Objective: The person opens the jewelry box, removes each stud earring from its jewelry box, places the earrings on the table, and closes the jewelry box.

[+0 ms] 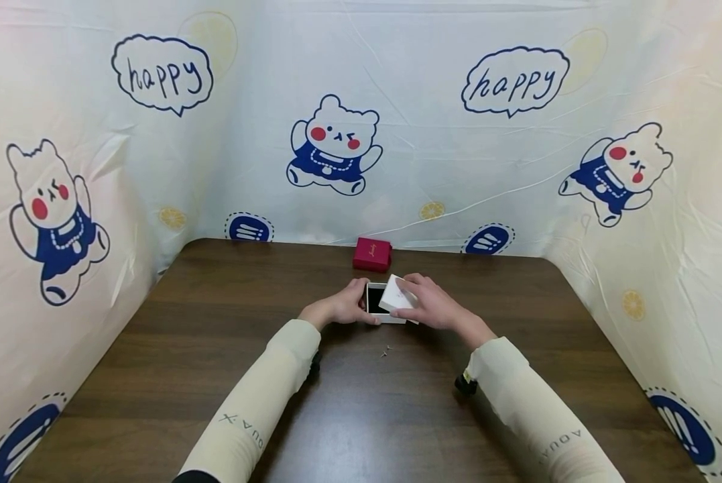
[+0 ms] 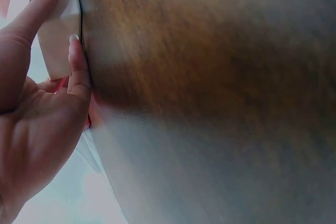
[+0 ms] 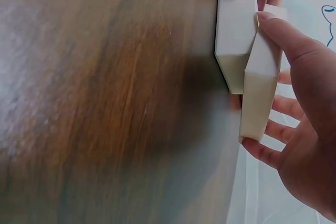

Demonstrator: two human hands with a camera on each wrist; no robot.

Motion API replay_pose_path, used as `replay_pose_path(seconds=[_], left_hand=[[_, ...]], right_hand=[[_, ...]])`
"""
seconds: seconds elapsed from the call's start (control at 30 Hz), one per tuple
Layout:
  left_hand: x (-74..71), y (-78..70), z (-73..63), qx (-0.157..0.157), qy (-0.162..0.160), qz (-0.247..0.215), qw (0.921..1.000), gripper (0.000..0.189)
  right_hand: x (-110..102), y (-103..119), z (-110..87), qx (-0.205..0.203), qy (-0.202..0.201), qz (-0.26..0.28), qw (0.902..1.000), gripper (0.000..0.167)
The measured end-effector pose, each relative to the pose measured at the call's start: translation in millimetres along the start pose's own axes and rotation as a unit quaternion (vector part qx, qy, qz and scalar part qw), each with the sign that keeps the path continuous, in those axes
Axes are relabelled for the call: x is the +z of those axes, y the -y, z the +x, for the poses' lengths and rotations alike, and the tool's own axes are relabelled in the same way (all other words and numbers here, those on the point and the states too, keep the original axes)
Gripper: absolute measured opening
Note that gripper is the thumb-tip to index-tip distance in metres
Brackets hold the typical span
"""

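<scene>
A small white box base with a dark inside stands on the table near its far side. My left hand grips it from the left, thumb along the near wall and fingers round the far side. In my right hand is the white lid, tilted over the right part of the base and hiding some of its inside. The right wrist view shows the lid between thumb and fingers, overlapping the base. Two tiny metallic pieces lie on the table in front of the box.
Just behind the white box sits a red box with gold lettering, near the back edge of the brown table. A printed cloth hangs around the back and both sides.
</scene>
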State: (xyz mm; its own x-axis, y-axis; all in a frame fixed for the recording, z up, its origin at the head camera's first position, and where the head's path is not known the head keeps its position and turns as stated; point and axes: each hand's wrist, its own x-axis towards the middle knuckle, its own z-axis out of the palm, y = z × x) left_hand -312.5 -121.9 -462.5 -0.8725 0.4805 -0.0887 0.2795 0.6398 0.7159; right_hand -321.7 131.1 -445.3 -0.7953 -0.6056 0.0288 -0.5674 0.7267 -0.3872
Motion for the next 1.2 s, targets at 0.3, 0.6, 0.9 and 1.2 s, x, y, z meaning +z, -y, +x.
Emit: replay_pose_path(seconds=[0.3,0.6,0.9,1.2], left_hand=[[-1.6,-1.7,0.4,-0.007,0.005,0.0,1.0,0.079],[-1.8,-1.9,-1.7,-0.011,0.008,-0.004,0.9999,0.082],[-1.7,-0.8,-1.3,-0.008,0.011,-0.003,0.9999,0.08],[-1.6,0.4,-1.1,-0.011,0.01,-0.001,0.9999,0.081]], right_hand=[[-2.1,5.5,7.4,0.011,0.012,0.004,0.9999,0.082],[0.0,12.2,13.4,0.008,0.012,0.0,0.9999,0.08],[2.4,14.5,19.2,0.005,0.009,-0.002,0.9999,0.079],[2.5,16.5,22.6,0.009,0.014,0.001,0.9999,0.079]])
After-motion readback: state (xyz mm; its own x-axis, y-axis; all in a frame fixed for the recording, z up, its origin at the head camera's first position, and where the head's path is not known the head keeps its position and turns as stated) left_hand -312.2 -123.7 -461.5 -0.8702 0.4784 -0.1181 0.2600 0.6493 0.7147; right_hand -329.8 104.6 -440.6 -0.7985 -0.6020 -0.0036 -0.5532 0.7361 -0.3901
